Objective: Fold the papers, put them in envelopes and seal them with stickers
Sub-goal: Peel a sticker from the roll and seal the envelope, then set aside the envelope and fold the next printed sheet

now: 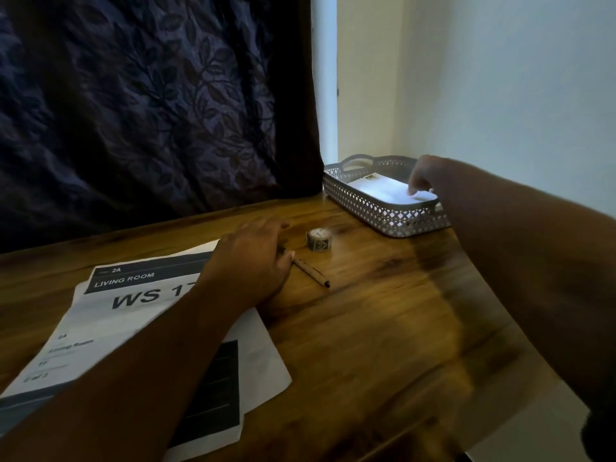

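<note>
The right hand (428, 176) is smeared by blur over the basket (373, 208), its fingers (413, 190) down on the white envelopes (376, 191); whether they pinch one cannot be told. The forearm behind those fingers hides the basket's right end. The left hand (250, 258) covers one end of the pen (311, 271) and part of the heading on the papers (110, 328), which run off the left and bottom edges. Just beside the left fingers, the print on the sticker roll (318, 240) is too small to read.
</note>
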